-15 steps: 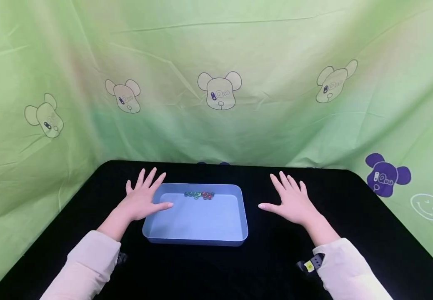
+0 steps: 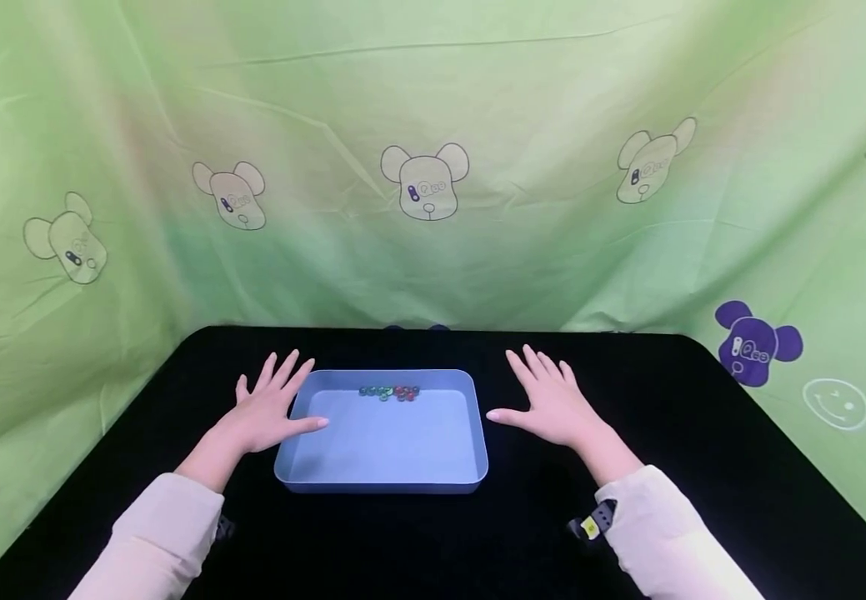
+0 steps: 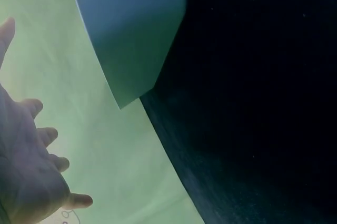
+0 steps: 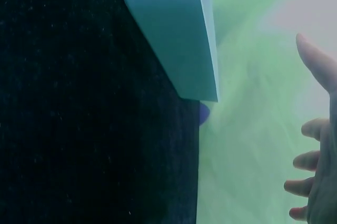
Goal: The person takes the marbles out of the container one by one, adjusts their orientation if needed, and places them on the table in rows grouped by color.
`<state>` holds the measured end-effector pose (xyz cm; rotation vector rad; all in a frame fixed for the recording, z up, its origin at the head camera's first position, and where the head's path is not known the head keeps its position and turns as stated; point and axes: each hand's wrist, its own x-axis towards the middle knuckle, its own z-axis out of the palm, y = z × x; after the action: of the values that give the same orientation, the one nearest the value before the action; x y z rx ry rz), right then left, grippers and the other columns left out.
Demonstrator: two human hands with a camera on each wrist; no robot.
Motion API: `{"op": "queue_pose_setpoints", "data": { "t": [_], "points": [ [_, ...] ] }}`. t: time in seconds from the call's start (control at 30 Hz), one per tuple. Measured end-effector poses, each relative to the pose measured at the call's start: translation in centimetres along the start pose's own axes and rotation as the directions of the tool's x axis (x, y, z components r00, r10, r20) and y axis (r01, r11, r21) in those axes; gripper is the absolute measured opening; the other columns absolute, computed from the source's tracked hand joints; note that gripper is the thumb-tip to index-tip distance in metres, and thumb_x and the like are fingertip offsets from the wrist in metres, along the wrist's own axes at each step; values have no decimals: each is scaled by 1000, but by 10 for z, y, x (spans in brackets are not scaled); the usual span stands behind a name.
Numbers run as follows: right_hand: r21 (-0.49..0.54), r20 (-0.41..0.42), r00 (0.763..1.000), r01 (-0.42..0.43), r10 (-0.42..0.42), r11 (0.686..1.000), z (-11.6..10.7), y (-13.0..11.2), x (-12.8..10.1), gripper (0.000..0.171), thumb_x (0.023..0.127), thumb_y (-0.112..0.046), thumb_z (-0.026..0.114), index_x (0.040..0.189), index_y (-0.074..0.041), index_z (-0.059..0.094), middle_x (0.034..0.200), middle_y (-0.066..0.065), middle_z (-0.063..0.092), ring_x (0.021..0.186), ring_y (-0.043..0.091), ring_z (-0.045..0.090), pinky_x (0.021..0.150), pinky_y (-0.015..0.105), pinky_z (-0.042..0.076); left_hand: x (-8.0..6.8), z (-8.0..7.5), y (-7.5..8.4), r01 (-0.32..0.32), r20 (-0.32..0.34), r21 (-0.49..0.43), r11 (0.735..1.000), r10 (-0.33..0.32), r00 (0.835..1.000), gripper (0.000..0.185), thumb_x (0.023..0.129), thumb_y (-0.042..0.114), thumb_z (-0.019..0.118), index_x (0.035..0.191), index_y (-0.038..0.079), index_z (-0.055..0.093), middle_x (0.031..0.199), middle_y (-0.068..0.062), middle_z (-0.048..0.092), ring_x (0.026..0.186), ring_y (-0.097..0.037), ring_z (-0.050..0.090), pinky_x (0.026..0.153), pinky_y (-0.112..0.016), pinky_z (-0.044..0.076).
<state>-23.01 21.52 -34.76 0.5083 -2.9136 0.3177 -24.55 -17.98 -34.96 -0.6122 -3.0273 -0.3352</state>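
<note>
Presently: shallow blue rectangular plastic tray (image 2: 383,479) holding small coloured beads (image 2: 389,391) on black bench (image 2: 673,433); left hand (image 2: 263,412) and right hand (image 2: 553,406) flank it, fingers spread flat, grasping nothing.

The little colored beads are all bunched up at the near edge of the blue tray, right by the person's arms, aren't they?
Not quite. The head view shows the beads bunched at the far edge of the blue tray, away from the person's arms.
</note>
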Motion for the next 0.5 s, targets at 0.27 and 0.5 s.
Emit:
{"op": "queue_pose_setpoints", "data": {
  "t": [0.27, 0.5],
  "points": [
    [2, -2, 1000, 25, -25, 1000, 5, -9, 3, 95, 69, -70, 44, 137, -8, 22, 140, 20, 16, 125, 38, 15, 97, 51, 5, -5, -1, -2, -12, 13, -21, 1000, 12, 1000, 91, 71, 70, 42, 140, 18, 13, 144, -8, 1, 127, -35, -7, 85, -66, 2],
    [-11, 22, 999, 40, -40, 999, 5, -14, 6, 96, 69, -72, 42, 137, -9, 22, 140, 18, 16, 125, 37, 17, 97, 51, 7, -5, 1, -3, -31, 19, -35, 999, 32, 999, 91, 71, 70, 41, 140, 20, 10, 144, -7, 0, 127, -35, -7, 86, -65, 3]
  ]
}}
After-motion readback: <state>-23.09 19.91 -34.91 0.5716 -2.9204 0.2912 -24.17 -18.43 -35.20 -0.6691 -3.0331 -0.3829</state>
